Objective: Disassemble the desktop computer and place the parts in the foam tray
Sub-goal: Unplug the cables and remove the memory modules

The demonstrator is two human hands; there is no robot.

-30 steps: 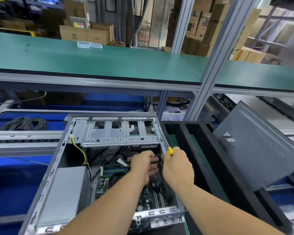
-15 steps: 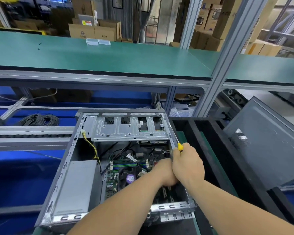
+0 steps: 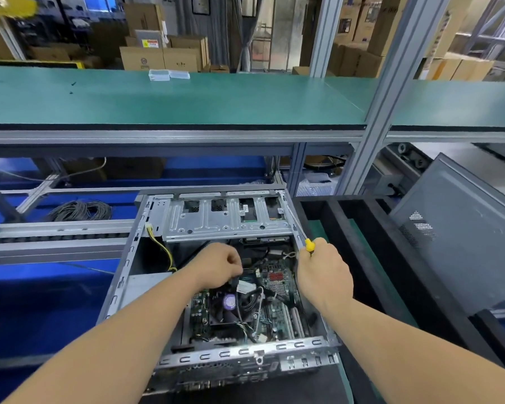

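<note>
The open desktop case lies on its side before me, its motherboard and CPU fan exposed. A silver drive cage spans its far end. My left hand is curled inside the case over a white cable connector; whether it pinches the cable is hidden. My right hand grips a yellow-handled screwdriver whose shaft points up along the case's right wall. The black foam tray stands just right of the case.
A grey side panel leans at the right over the tray. The grey power supply fills the case's near left corner. A coil of black cable lies on the blue conveyor at left. A green shelf runs overhead.
My hands, which were pressed together near the case's right wall, have parted. The left hand moved left over the board's middle; the right stays by the wall with the screwdriver.
</note>
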